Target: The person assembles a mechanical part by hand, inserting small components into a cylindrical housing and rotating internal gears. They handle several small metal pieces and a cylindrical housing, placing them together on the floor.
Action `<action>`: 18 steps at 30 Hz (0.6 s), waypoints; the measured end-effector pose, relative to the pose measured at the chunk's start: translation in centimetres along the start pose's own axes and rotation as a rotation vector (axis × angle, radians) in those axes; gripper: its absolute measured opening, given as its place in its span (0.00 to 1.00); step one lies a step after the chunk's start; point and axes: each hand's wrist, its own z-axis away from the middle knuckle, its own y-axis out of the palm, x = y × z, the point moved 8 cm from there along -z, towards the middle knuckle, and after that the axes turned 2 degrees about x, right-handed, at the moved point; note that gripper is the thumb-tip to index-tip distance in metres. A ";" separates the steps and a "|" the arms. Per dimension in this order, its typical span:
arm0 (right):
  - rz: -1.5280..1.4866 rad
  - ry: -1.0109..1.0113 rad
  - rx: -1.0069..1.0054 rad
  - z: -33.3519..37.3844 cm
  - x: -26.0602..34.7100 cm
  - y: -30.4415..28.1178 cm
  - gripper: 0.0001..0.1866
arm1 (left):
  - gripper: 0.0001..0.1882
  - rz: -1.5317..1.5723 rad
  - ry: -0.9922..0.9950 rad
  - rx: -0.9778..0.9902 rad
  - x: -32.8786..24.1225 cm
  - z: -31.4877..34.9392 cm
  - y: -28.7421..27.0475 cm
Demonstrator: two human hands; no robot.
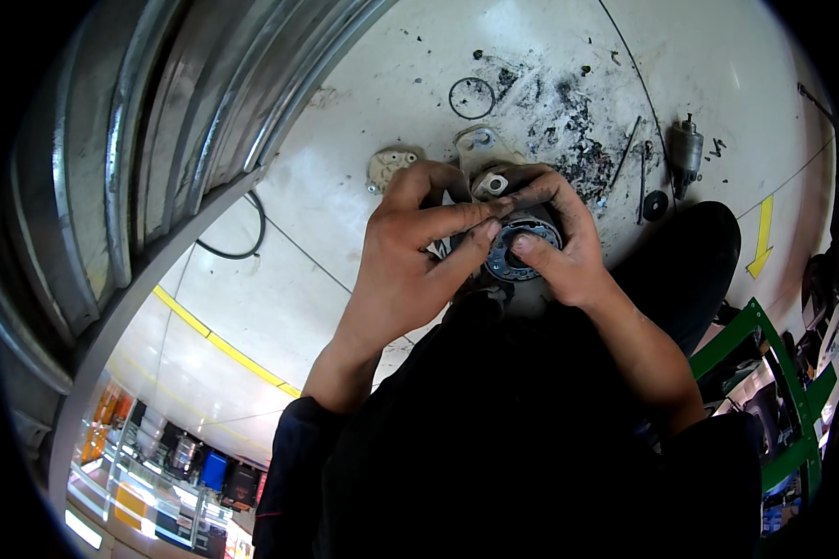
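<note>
Between my hands is a partly dismantled starter motor point(524, 250), its round open end showing a dark ring inside and a pale metal mounting flange point(483, 147) beyond it. My right hand point(569, 247) wraps the far right side of the body, thumb over the open end. My left hand point(410, 247) closes on it from the left, thumb and fingertips meeting at its upper rim; any small part in that pinch is hidden. Left of the flange, a round metal end cover point(393, 169) lies on the floor. Fingertips look blackened.
Black debris point(578, 140) is scattered over the pale tiled floor. A thin ring point(472, 98), long bolts point(641, 182), a black washer point(656, 205) and a cylindrical solenoid point(686, 154) lie there. A rolling metal shutter point(158, 112) stands left; a green frame point(792, 401) is at right.
</note>
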 end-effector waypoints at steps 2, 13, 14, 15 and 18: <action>0.022 -0.041 -0.001 -0.2 0.2 0.1 0.17 | 0.14 -0.021 -0.037 -0.036 -0.1 0.5 -0.1; 0.041 -0.032 -0.002 -0.2 0.1 0.5 0.16 | 0.16 -0.072 0.037 -0.009 -0.2 1.9 0.5; 0.056 -0.035 0.004 -0.2 0.1 0.6 0.16 | 0.16 -0.058 0.030 -0.017 0.0 1.9 0.6; 0.063 -0.020 0.002 -0.2 0.0 0.6 0.16 | 0.16 -0.091 0.037 -0.035 -0.3 2.1 0.6; 0.091 -0.014 -0.005 0.2 0.0 0.6 0.16 | 0.15 -0.206 0.044 -0.059 -1.4 2.5 1.0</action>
